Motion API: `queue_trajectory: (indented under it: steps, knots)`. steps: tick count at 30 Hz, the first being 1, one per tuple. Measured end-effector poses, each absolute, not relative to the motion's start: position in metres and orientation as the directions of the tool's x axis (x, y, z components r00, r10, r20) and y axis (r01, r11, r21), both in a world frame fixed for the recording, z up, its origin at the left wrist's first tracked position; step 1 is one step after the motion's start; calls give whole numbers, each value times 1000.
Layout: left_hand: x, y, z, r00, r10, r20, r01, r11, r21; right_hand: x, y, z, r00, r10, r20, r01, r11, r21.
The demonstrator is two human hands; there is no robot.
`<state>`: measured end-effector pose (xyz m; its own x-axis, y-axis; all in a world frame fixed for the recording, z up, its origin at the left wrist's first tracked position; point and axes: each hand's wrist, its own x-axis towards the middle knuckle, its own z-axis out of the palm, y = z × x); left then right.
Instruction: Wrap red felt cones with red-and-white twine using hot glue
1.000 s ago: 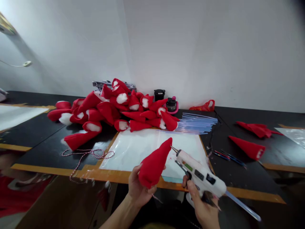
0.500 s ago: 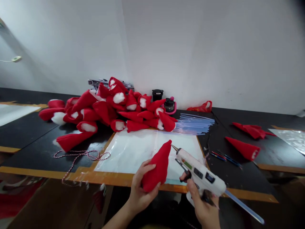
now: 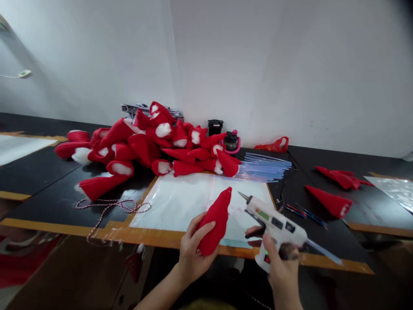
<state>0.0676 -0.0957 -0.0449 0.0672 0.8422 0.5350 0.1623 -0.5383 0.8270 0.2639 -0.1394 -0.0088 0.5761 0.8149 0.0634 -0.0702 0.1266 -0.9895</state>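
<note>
My left hand (image 3: 195,245) is closed around a stuffed red felt cone (image 3: 215,224), whose narrow tip points up and a little right. A small pale spot shows at that tip. In my right hand (image 3: 278,260) is a white hot glue gun (image 3: 274,219), gripped by its handle with fingers near the black trigger. Its metal nozzle (image 3: 243,196) points up and left, a short gap away from the cone's tip. A clear glue stick (image 3: 324,252) sticks out of the gun's rear. Under both lies a white sheet (image 3: 180,202) taped to the table.
Many red cones stuffed with white filling (image 3: 142,148) are heaped at the back left. Clear glue sticks (image 3: 264,167) lie beside them. Striped cord (image 3: 111,206) hangs over the front edge. Pens (image 3: 305,213), a single cone (image 3: 327,202) and red felt pieces (image 3: 342,176) lie right.
The glue gun has moved right and tilted, so its nozzle has drawn away from the cone's tip. My left hand still holds the cone in nearly the same place.
</note>
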Motion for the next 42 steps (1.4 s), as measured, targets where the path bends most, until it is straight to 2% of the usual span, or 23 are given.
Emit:
queue_trajectory:
  steps: [3, 5, 6, 7, 11, 13, 14, 16, 18, 21, 24, 26, 28, 30, 33, 38, 42]
  knots:
    - [72, -96, -47, 61, 843, 535, 186, -536, 823, 294, -110, -16, 500, 854, -142, -103, -104, -989]
    - [75, -96, -47, 72, 832, 550, 205, -553, 808, 320, -93, -22, 458, 868, -193, 67, -250, -966]
    - [77, -97, -48, 81, 822, 563, 220, -566, 795, 334, -88, -23, 482, 860, -167, 202, -295, -934]
    - [78, -98, -48, 92, 815, 572, 241, -575, 781, 346, -86, -23, 515, 844, -153, 255, -321, -912]
    - [81, -98, -52, 123, 822, 556, 346, -560, 753, 366, -98, -13, 663, 747, -43, 361, -370, -856]
    - [85, -97, -54, 131, 836, 533, 382, -539, 751, 342, -105, -9, 709, 701, 78, 410, -320, -854]
    - [87, -96, -55, 138, 839, 526, 393, -534, 749, 323, -107, -8, 674, 733, 94, 392, -246, -887]
    - [93, -95, -56, 172, 840, 514, 392, -537, 747, 279, -106, -8, 523, 851, 47, 183, -58, -981]
    - [95, -93, -53, 237, 833, 499, 328, -552, 766, 245, -102, -11, 417, 908, -46, -66, -20, -998]
    - [85, -89, -45, 253, 865, 433, 165, -480, 862, 233, -100, -14, 442, 893, -89, -166, -17, -986]
    - [62, -77, -36, 248, 937, 247, 188, -296, 936, 254, -102, -18, 512, 859, -12, -46, 14, -999]
    - [48, -65, -33, 297, 947, 124, 319, -221, 922, 268, -105, -23, 519, 850, 90, 106, 40, -994]
    - [40, -53, -30, 362, 930, 71, 408, -226, 885, 274, -107, -27, 500, 851, 160, 241, 40, -970]
    - [40, -43, -26, 436, 896, 82, 386, -269, 882, 272, -111, -30, 481, 861, 164, 311, 7, -950]
    - [49, -36, -10, 449, 881, 149, 233, -276, 932, 261, -117, -28, 432, 887, 160, 382, -19, -924]
    - [74, -35, 22, 417, 873, 254, 110, -326, 939, 245, -126, -19, 289, 935, 206, 431, 65, -900]
    - [89, -33, 27, 416, 849, 325, 29, -370, 929, 243, -133, -18, 195, 953, 231, 503, 105, -858]
